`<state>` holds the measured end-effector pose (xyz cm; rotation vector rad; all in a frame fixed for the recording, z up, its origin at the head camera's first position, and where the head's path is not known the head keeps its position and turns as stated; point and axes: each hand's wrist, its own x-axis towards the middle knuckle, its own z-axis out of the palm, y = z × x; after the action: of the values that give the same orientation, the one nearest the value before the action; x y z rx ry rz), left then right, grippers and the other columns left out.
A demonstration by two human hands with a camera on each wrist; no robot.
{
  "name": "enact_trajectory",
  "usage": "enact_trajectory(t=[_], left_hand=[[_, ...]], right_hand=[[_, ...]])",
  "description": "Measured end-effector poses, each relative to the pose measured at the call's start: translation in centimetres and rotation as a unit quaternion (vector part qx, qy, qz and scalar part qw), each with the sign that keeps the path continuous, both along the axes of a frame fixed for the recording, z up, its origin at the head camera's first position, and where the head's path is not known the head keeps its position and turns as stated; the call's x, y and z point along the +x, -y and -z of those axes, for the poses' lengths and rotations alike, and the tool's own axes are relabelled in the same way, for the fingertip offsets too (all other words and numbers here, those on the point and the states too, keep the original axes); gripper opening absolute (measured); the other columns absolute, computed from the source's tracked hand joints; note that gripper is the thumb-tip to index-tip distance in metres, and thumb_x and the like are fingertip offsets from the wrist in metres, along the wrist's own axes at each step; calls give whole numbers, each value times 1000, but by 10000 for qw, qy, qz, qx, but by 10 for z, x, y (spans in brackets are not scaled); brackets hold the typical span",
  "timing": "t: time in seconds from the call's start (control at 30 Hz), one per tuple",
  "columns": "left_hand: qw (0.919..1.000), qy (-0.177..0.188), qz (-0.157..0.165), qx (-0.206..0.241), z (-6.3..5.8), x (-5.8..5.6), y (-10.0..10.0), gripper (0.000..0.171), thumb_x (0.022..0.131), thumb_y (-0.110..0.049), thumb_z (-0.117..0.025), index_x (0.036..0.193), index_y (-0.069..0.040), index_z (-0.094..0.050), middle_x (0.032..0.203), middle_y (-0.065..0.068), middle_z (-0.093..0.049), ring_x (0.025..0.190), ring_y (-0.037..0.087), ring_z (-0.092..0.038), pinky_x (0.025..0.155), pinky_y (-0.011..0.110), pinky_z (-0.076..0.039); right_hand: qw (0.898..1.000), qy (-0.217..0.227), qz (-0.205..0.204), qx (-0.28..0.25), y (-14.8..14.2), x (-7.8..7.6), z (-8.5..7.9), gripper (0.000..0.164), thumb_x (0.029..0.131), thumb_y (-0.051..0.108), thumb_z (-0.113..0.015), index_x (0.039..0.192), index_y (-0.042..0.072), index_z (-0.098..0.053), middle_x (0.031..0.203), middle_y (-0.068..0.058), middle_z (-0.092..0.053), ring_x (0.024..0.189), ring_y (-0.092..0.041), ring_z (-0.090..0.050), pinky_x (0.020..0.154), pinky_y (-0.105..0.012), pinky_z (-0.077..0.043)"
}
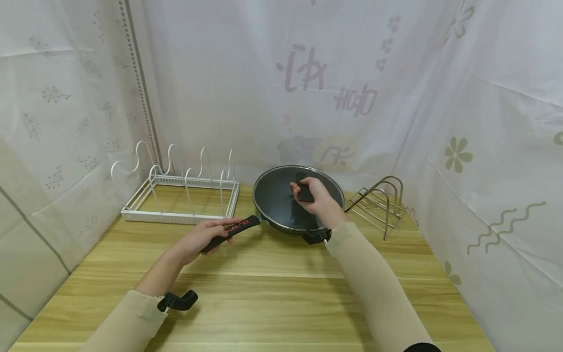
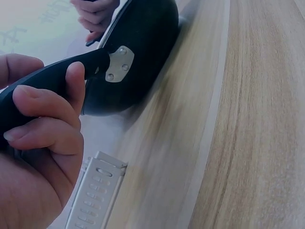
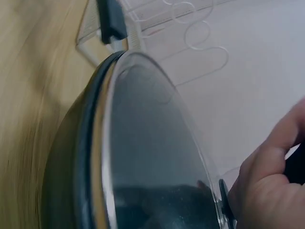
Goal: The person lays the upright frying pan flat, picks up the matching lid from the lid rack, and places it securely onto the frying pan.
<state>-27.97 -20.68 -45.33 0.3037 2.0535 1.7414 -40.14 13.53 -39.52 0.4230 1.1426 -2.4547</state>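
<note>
A dark frying pan point(image 2: 143, 52) stands on the wooden table, topped by a glass lid point(image 1: 281, 195) with a metal rim. My left hand point(image 1: 204, 239) grips the pan's long black handle point(image 1: 239, 227), fingers curled round it, as the left wrist view also shows. With my right hand point(image 1: 314, 195) I hold the lid's black knob point(image 1: 305, 191) above the middle of the glass. In the right wrist view, the lid's rim lies close along the pan's edge, with a thin tan band showing between them.
A white wire rack point(image 1: 180, 217) with tall curved dividers stands at the back left. Right of the pan is a smaller metal rack point(image 1: 387, 205) with upright loops. Printed curtains point(image 1: 246, 88) hang behind the wooden table point(image 1: 272, 303) and along its sides.
</note>
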Motion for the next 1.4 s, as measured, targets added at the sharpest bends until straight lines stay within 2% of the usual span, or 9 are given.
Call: enact_trajectory(t=[0.13,0.33,0.47,0.63,0.77,0.9,1.17,1.27,1.4], left_hand=[[9999,-60,17,-105,0,1,1,59,106,-14,-52,165,-13,-51,106,12,-75,55,9,-44,51,22,-33],[9994,-242,34,-252,0,0,2,60,107,-18,-55,166,-10,-48,108,8,-75,61,11,-57,52,22,-36],[9993,-243,-13,-285,1,0,3,60,107,-18,-57,166,-8,-47,111,9,-75,63,12,-59,52,21,-36],[9991,-278,-46,-304,1,0,4,58,108,-18,-57,165,-6,-49,111,11,-76,64,11,-60,52,22,-37],[9988,-387,6,-313,0,-1,5,56,109,-19,-57,163,-4,-50,109,9,-77,63,11,-61,52,22,-37],[9984,-444,28,-346,0,-1,5,55,110,-20,-57,162,-3,-52,109,9,-76,63,13,-63,52,22,-39],[9968,-542,-30,-591,-1,-2,5,55,110,-21,-56,161,-1,-52,124,22,-72,81,21,-75,59,28,-52],[9898,-988,-135,-1014,-4,-2,2,54,109,-21,-57,158,1,-55,132,28,-71,98,25,-76,70,33,-58],[9686,-1845,-242,-1648,-14,2,-3,52,110,-22,-57,157,1,-57,145,26,-69,123,37,-72,95,46,-60]], right_hand=[[9965,-331,-288,708,-5,5,1,55,115,20,-41,168,13,-25,114,-11,-62,68,-14,-56,62,-27,-56],[9854,-637,-774,1373,-15,18,-4,62,117,27,-38,172,9,-19,131,-7,-57,86,-12,-61,65,-26,-59],[9733,-758,-1018,1912,-19,26,-5,58,116,30,-37,167,3,-34,136,-9,-52,86,-16,-60,65,-25,-59],[9632,-863,-1183,2252,-25,35,-3,41,116,32,-39,150,8,-47,119,-8,-56,74,-17,-62,65,-26,-58],[9579,-1012,-1339,2329,-29,43,-3,29,117,31,-40,139,13,-44,102,-7,-61,69,-15,-62,63,-26,-58],[9509,-1143,-1511,2446,-32,55,-5,23,117,31,-40,134,15,-40,98,-3,-63,70,-15,-61,64,-26,-57],[9329,-1446,-1779,2776,-41,77,-6,53,118,33,-37,154,-4,-48,90,2,-64,71,-14,-61,65,-28,-55],[9241,-1645,-1828,2925,-45,85,-6,56,118,32,-37,158,-6,-46,92,2,-65,73,-14,-63,67,-28,-57],[8980,-2013,-1745,3501,-51,97,-8,52,118,32,-42,152,-4,-53,102,-6,-67,80,-18,-68,71,-32,-61]])
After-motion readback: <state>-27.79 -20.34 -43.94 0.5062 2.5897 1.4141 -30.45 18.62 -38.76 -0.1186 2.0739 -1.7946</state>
